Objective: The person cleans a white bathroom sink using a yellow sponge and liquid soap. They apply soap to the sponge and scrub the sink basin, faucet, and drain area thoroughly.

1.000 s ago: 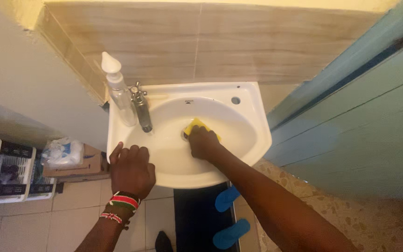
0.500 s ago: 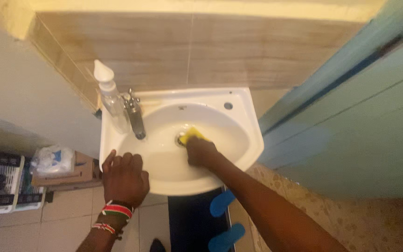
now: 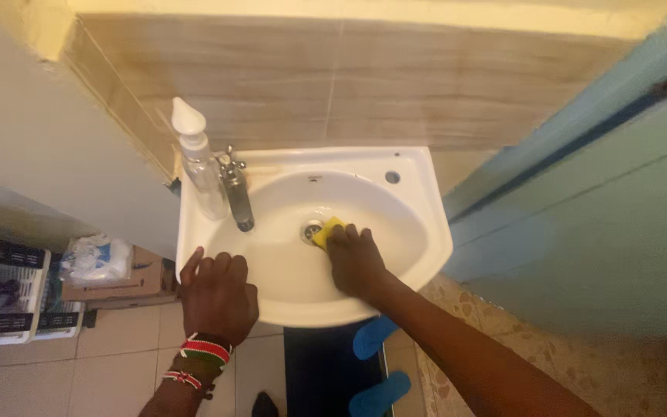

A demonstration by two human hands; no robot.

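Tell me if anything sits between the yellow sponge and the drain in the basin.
Nothing visible does. The yellow sponge lies under the right hand, right beside the drain with only bare sink surface there. The tap stands off to the left, clear of both.

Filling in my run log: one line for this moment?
right hand: presses yellow sponge by drain | left hand: flat on sink rim

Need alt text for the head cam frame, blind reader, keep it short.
Seen from above, a person's right hand presses a yellow sponge into a white wall basin beside the drain, while the left hand rests on the basin's front rim. A clear pump bottle and chrome tap stand at the back left.
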